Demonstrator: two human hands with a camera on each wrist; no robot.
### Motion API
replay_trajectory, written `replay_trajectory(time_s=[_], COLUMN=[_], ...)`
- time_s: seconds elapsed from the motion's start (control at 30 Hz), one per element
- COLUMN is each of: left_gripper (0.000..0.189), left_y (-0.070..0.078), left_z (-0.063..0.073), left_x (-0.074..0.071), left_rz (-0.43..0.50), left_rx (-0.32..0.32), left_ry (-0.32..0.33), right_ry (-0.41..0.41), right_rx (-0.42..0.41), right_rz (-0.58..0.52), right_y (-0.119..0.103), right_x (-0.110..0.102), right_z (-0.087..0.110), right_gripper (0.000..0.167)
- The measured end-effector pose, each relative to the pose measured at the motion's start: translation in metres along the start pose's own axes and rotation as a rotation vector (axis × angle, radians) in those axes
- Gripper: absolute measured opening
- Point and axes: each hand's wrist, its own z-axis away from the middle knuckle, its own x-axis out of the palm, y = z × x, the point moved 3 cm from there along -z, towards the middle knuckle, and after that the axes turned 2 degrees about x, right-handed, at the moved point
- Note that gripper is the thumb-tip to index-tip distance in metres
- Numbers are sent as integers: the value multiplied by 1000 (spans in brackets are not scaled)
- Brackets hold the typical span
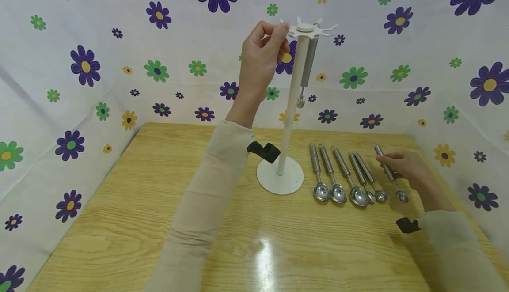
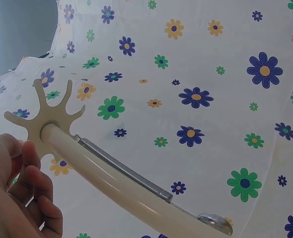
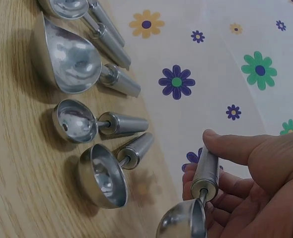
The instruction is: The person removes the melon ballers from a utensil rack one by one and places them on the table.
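Note:
At the top of a white stand, my left hand pinches one arm of the star-shaped hook rack between thumb and forefinger. In the left wrist view the curled fingers partly cover that arm of the rack. From the rack's far side hangs a metal scoop, bowl down, beside the pole. Low over the table's right side, my right hand holds another metal scoop by its handle. The right wrist view shows the thumb along this handle, with the round bowl pointing toward the camera.
Several metal scoops lie in a row between the stand's round base and my right hand, handles pointing away. Their bowls differ in size. The wooden table meets a flower-patterned cloth at the back and sides.

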Motion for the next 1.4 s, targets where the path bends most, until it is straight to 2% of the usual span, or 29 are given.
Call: replay_trajectory(time_s=[0.27,0.47,0.63,0.83,1.2,1.4], left_gripper=[15,15,15,15,16,15], left_y=[0,0,1,2,2,3], left_z=[0,1,2,1,2,2], left_x=[1,1,1,1,0,0], left_rz=[12,11,13,12,15,19], left_rx=[-6,-7,24,-1,19,28], left_ry=[0,0,-11,-4,-7,-11], right_ry=[-17,-19,-8,9,100,113], right_rx=[62,77,88,72,-10,-17], right_rz=[28,23,40,28,212,240], right_y=[11,19,24,23,15,16], right_x=[2,6,9,12,20,22], right_z=[-3,-10,-14,-16,-15,-17], right_gripper=[78,76,74,69,58,55])
